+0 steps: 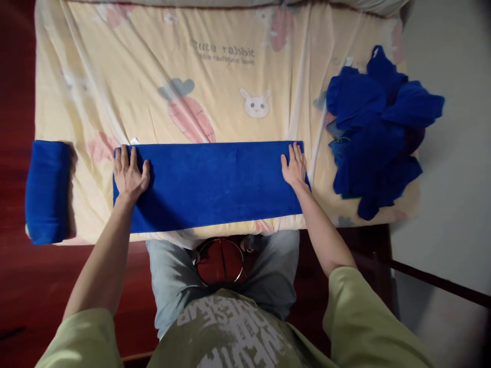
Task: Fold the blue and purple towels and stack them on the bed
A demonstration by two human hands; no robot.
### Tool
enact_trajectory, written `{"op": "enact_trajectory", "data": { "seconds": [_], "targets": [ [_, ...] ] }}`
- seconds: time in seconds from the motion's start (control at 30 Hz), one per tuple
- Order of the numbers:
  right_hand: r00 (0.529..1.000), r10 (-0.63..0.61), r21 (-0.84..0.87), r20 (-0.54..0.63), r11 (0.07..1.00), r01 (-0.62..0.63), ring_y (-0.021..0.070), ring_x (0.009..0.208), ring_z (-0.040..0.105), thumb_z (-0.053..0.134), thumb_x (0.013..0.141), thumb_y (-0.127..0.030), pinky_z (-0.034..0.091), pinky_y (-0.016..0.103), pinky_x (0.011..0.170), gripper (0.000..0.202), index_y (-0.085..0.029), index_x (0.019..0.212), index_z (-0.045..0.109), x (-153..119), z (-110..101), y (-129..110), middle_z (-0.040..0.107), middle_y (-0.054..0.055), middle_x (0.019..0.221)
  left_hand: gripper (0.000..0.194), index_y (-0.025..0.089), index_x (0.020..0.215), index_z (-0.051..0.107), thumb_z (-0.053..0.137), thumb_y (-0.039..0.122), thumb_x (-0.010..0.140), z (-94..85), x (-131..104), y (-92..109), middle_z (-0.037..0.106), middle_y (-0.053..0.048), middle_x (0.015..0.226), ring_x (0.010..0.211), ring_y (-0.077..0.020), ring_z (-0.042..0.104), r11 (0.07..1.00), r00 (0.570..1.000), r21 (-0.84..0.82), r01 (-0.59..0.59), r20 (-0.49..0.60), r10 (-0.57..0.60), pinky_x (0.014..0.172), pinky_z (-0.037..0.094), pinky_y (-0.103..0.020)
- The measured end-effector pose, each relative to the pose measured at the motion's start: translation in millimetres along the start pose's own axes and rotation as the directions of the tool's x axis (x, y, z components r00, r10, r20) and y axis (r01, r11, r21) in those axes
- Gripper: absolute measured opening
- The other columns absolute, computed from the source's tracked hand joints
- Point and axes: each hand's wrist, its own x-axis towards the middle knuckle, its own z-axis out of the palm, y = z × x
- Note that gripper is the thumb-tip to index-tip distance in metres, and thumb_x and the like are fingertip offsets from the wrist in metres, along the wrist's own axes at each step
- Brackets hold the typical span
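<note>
A long blue towel (pixel 215 184) lies spread flat along the near edge of the bed. My left hand (pixel 130 174) rests on its left end, fingers apart and pointing away from me. Over at the right end, my right hand (pixel 295 166) presses flat on the cloth with its fingers stretched out. Neither hand grips anything. A small white tag (pixel 134 141) pokes out at the towel's far left edge.
Beyond the towel stretches a yellow bed sheet (pixel 226 97) with carrot and rabbit prints. A folded blue cloth stack (pixel 48 191) stands at the left edge. To the right lies a crumpled heap of blue cloths (pixel 379 128). A pale wall (pixel 448 204) borders the right side.
</note>
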Motion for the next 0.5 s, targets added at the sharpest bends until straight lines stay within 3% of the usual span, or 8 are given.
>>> {"op": "enact_trajectory", "data": {
  "seconds": [0.13,0.27,0.37,0.5],
  "targets": [
    [0.999,0.051,-0.065,0.005,0.997,-0.051,0.0238,0.157,0.015,0.016,0.104,-0.049,0.020,0.057,0.125,0.065,-0.019,0.161,0.021,11.6,7.4,21.7,0.020,0.011,0.168,0.070,0.002,0.154,0.028,0.048,0.045,0.103,2.9,8.7,-6.9,0.017,-0.016,0.168,0.154,-0.0280,0.009,0.999,1.000,0.030,0.025,0.005,-0.026,0.124,0.004,-0.051],
    [0.997,0.064,-0.116,0.033,0.992,-0.060,0.0251,0.158,0.011,0.013,0.104,-0.048,0.017,0.060,0.125,0.066,-0.016,0.162,0.014,14.5,5.4,21.3,0.015,0.013,0.169,0.069,0.000,0.154,0.026,0.047,0.041,0.103,0.0,6.5,-2.6,0.014,-0.019,0.168,0.155,-0.0295,0.006,0.998,0.999,0.058,0.016,0.032,-0.018,0.124,0.003,-0.052],
    [1.000,0.019,-0.113,0.021,0.993,-0.017,0.0261,0.158,0.009,0.016,0.104,-0.047,0.016,0.060,0.126,0.068,-0.013,0.162,0.011,-8.3,-5.5,17.9,0.012,0.014,0.170,0.067,0.000,0.154,0.026,0.045,0.040,0.104,-5.5,-16.2,-0.4,0.012,-0.020,0.168,0.155,-0.0298,0.006,0.998,0.999,0.056,0.012,0.035,-0.014,0.124,0.004,-0.054],
    [0.996,-0.087,-0.062,0.028,0.994,0.088,0.0233,0.158,0.012,0.017,0.105,-0.043,0.017,0.055,0.127,0.064,-0.014,0.162,0.014,-70.6,-19.5,28.6,0.017,0.011,0.169,0.066,0.005,0.157,0.025,0.042,0.041,0.104,-11.7,-74.5,-7.3,0.014,-0.017,0.168,0.156,-0.0290,0.010,0.998,0.999,0.043,0.035,-0.013,-0.035,0.125,0.008,-0.053]
  ]
}}
